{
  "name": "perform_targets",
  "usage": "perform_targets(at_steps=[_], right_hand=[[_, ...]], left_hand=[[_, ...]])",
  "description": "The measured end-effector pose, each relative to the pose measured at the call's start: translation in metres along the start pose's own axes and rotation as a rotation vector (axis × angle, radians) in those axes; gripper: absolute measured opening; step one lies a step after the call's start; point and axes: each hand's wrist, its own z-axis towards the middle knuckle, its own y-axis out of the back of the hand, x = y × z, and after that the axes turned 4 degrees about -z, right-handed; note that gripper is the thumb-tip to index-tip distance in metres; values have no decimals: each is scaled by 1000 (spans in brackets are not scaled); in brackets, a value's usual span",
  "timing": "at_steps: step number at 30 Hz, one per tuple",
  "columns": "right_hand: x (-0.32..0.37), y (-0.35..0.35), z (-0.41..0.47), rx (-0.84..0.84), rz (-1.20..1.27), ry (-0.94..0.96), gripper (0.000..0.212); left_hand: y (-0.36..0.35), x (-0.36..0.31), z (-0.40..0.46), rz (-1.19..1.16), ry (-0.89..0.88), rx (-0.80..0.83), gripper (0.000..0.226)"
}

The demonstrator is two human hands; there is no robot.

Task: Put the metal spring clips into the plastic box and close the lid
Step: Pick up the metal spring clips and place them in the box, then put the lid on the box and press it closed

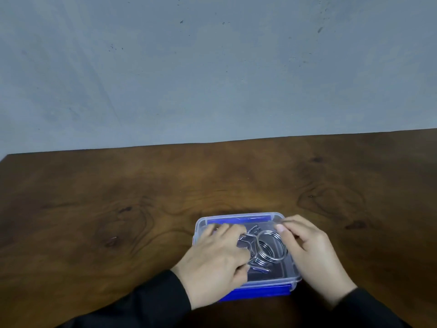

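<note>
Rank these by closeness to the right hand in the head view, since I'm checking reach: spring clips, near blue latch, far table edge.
1. spring clips, beside the right hand, inside the box.
2. near blue latch, front, below.
3. far table edge, by the wall.

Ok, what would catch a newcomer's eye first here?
The clear plastic box with blue latches, low at centre of the wooden table, and the shiny metal spring clips in it. The left hand and right hand rest on it from either side.

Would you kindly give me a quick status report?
Both hands, left and right, on the box. Spring clips inside. Lid state unclear. Nothing in the way.
</note>
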Motion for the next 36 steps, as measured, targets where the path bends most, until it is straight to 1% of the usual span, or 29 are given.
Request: perform_targets(at_steps=[2,4,6,8,9,10,11,12,13,14,15,16,17,20,23,25,27,28,29,33,36], right_hand=[[-6,-6,-3,5,-114,-4,23],[-8,-9,-5,-37,-239,-39,30],[-6,-7,-5,-29,-232,-170,39],[-10,-5,-3,43,-210,-285,37],[-13,-3,-2,93,-202,-320,33],[-15,-2,-1,138,-186,-348,28],[-17,-1,0,171,-168,-366,27],[-19,0,0,191,-148,-375,25],[-20,0,1,206,-125,-385,23],[-19,0,1,212,-99,-395,21],[-19,-1,1,214,-82,-406,18],[-18,-2,2,209,-67,-410,17],[-17,-3,2,203,-60,-415,18],[-12,-8,12,172,-38,-414,19],[-8,-11,35,116,-24,-394,23],[-5,-13,52,102,-3,-395,26],[-3,-16,66,100,28,-396,30],[-3,-17,71,98,39,-392,31],[-2,-17,75,102,44,-392,32],[1,-14,80,117,60,-379,35],[2,-8,81,106,49,-364,38]], left_hand=[[-9,-1,-1,-4,37,38,26],[-12,0,-1,-38,78,75,32],[-12,2,-1,-68,94,84,37],[-14,6,-5,-147,113,40,39],[-15,8,-9,-217,148,-47,38],[-16,10,-14,-279,216,-181,35],[-17,14,-18,-324,327,-314,33],[-18,17,-21,-366,473,-402,35],[-20,21,-23,-416,631,-423,42],[-25,26,-25,-477,768,-372,51],[-29,31,-26,-546,855,-283,58],[-32,35,-27,-607,883,-215,61],[-34,38,-27,-653,877,-194,59],[-35,48,-18,-698,862,-288,50],[-27,61,4,-765,895,-359,46],[-26,78,16,-869,959,-445,43],[-27,96,19,-931,1071,-518,37],[-28,102,19,-947,1109,-502,33],[-28,107,18,-952,1113,-450,29],[-28,121,23,-905,1044,-189,22],[-27,128,31,-806,1051,-105,15]])
